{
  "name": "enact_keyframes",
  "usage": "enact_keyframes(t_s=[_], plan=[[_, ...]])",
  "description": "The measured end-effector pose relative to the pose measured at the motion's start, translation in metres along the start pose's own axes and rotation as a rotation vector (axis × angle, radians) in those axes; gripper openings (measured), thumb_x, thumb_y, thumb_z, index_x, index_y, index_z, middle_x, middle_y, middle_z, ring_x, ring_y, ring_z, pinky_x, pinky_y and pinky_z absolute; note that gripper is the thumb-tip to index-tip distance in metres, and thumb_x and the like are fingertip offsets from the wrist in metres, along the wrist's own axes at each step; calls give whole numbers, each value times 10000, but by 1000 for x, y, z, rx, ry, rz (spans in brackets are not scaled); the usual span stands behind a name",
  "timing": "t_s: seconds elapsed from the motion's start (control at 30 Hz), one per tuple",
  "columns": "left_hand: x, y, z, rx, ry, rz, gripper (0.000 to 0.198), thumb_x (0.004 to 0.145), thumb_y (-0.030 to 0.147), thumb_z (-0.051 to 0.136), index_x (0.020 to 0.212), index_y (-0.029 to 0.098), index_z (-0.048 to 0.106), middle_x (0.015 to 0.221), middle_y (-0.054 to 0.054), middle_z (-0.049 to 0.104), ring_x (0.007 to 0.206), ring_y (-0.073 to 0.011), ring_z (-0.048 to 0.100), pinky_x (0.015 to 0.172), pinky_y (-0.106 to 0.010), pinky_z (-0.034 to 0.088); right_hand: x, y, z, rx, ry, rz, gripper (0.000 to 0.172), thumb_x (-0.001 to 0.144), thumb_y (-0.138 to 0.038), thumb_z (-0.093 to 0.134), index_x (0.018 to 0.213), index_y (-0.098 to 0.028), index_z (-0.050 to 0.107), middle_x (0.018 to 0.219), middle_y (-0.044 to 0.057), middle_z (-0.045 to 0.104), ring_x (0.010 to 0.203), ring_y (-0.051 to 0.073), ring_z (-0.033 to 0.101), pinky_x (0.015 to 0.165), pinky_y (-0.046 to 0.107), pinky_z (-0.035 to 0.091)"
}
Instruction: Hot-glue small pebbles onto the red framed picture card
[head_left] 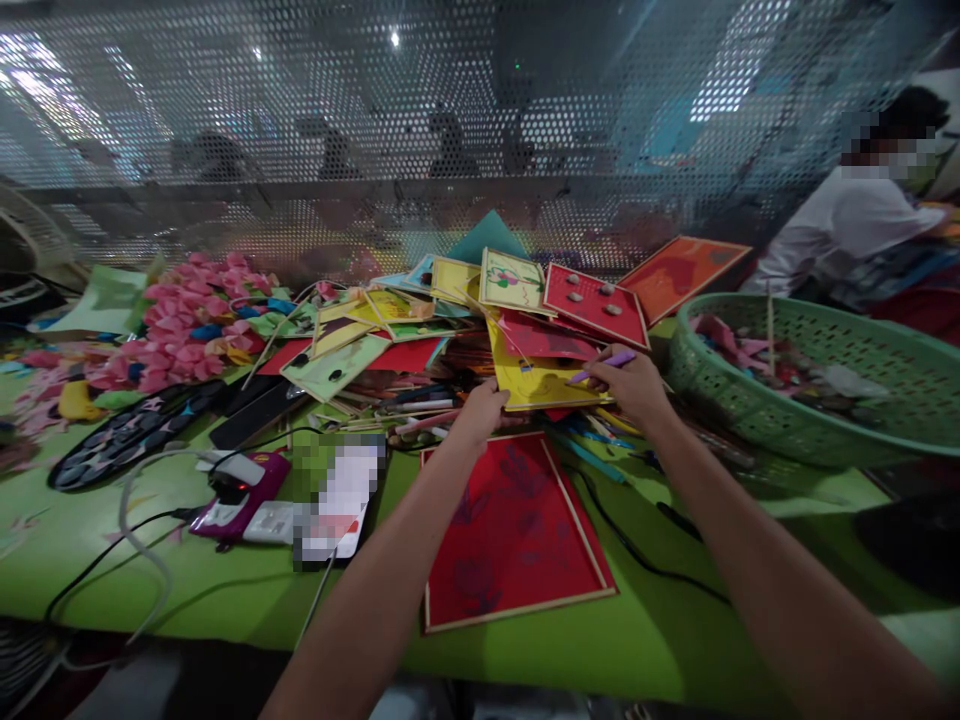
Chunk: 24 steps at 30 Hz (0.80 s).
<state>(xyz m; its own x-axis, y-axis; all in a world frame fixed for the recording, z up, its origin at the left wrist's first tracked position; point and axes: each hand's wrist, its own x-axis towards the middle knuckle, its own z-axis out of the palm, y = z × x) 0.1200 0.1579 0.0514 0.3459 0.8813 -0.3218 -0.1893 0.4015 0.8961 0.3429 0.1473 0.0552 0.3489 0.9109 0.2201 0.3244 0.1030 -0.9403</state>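
A perforated screen (450,130) spans the top of the frame, and below it a green surface (570,650) stretches from the left side to the right. At the right stands a green basket (825,440) with scraps inside; behind it, at the upper right, a person in a white shirt (832,225) faces right. A heap of pink paper petals (199,320) fills the left, with a black tray (127,435) of dark rounds in front of it. A red card (517,540) with pale edging and dark, flower-like marks lies flat at lower centre.

Above that, at the middle of the frame, is a yellow card (517,390), partly covered by a reddish sheet (544,335). The left hand (484,410) grasps it near its lower left corner, fingers on the edge. The right hand (630,380) is at the card's right side, its fingers closed around a purple pen (621,357). The pen points left over the yellow card; whether its tip touches cannot be told. A phone (349,495), partly blurred out, lies left of the red card.
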Motion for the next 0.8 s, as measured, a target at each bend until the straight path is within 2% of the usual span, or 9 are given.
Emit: enact_keyframes(t_s=[0.27, 0.47, 0.63, 0.8], plan=[[1, -1, -1, 9, -5, 14, 446, 824, 60, 448, 1233, 112, 621, 974, -96, 782, 801, -203, 749, 776, -336, 604, -3, -3, 5, 27, -13, -27, 225, 630, -383, 720, 667, -196, 601, 539, -1, 630, 503, 139, 560, 507, 243, 454], [2, -2, -1, 8, -3, 30, 435, 804, 55, 469, 1198, 119, 640, 916, -75, 781, 805, -197, 744, 784, -337, 606, -6, -8, 6, 79, -23, -33, 238, 609, -370, 750, 646, -190, 598, 525, 4, 629, 488, 138, 557, 487, 238, 452], [0, -2, 0, 15, 14, 67, 393, 791, 52, 492, 1139, 108, 665, 896, -77, 776, 812, -209, 734, 803, -361, 608, -9, -18, -1, 167, 55, -89, 236, 632, -359, 757, 668, -182, 606, 529, -6, 625, 477, 109, 530, 459, 205, 413], [-7, 2, 3, 14, 72, 117, 364, 800, 46, 545, 1136, 106, 671, 999, -88, 765, 924, -205, 716, 931, -352, 559, -21, -41, -9, 254, 140, -128, 223, 629, -310, 783, 716, -172, 631, 551, -23, 629, 450, 93, 522, 427, 191, 393]])
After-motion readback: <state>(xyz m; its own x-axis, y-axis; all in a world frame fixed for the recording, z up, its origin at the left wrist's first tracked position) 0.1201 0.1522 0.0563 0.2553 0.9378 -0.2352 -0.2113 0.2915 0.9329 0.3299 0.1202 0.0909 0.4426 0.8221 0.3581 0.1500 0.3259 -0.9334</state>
